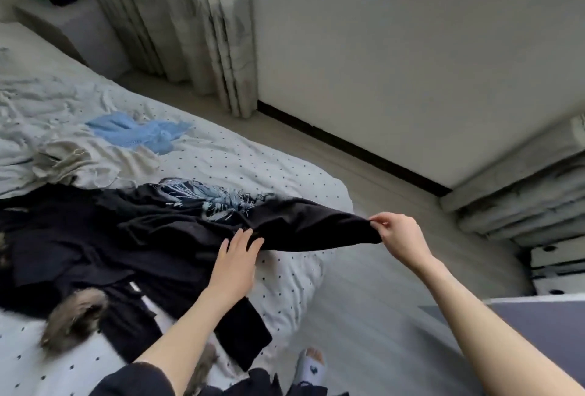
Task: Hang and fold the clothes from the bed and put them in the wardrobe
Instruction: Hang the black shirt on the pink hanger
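Polka-dot bedding covers the bed (221, 161), with curtains (196, 25) and a pale wall behind. Your right hand (400, 234) pinches the end of a black garment (285, 224) and holds it stretched out past the bed's edge. Your left hand (235, 258) lies flat on that garment, fingers (245, 237) straight. A blue garment (139, 131) lies crumpled farther up the bed.

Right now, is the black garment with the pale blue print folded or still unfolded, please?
Unfolded: the black garment lies rumpled on the bed, one end pinched by the right hand, the left hand flat on it.
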{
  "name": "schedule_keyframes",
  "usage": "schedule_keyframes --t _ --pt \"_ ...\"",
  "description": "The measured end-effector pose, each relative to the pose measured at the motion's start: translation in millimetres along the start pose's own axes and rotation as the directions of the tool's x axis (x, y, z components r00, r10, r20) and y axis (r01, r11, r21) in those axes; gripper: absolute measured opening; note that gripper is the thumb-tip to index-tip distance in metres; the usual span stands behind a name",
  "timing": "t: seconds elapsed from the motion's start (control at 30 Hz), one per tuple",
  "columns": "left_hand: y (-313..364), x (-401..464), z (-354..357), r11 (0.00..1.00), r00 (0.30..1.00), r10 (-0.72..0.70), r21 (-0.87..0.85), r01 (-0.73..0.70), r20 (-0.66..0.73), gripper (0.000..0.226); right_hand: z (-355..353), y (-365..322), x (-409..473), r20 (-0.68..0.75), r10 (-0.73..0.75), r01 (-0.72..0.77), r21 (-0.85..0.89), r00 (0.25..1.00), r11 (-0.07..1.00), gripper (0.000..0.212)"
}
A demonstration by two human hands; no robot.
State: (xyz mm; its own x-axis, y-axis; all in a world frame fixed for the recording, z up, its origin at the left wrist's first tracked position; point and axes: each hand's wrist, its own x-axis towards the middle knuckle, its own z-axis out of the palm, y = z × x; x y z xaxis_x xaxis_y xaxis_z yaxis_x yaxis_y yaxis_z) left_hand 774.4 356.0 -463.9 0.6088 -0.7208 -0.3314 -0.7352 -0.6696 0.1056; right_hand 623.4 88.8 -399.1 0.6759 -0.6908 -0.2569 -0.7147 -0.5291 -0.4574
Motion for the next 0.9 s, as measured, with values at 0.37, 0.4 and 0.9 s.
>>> schedule_keyframes --t 0.37,0.4,0.9 --pt "-90.3 -2.7 2.5 0.992 0.992 -0.119 0.050 0.116 0.046 0.058 103.6 -76.4 18.0 0.357 -0.114 0.124 -0.005 0.927 0.992 0.030" --pt "-104.2 -0.6 2.9 0.988 0.989 -0.143 0.066 0.141 0.032 0.059 115.4 -93.1 23.7 0.377 -0.140 0.156 -0.012 0.915 0.988 0.031" --pt "-203.4 17.5 2.6 0.959 0.974 -0.015 -0.278 -0.050 -0.227 0.020 259.2 -240.4 36.7 0.464 -0.354 0.468 -0.155 0.812 0.870 0.036"
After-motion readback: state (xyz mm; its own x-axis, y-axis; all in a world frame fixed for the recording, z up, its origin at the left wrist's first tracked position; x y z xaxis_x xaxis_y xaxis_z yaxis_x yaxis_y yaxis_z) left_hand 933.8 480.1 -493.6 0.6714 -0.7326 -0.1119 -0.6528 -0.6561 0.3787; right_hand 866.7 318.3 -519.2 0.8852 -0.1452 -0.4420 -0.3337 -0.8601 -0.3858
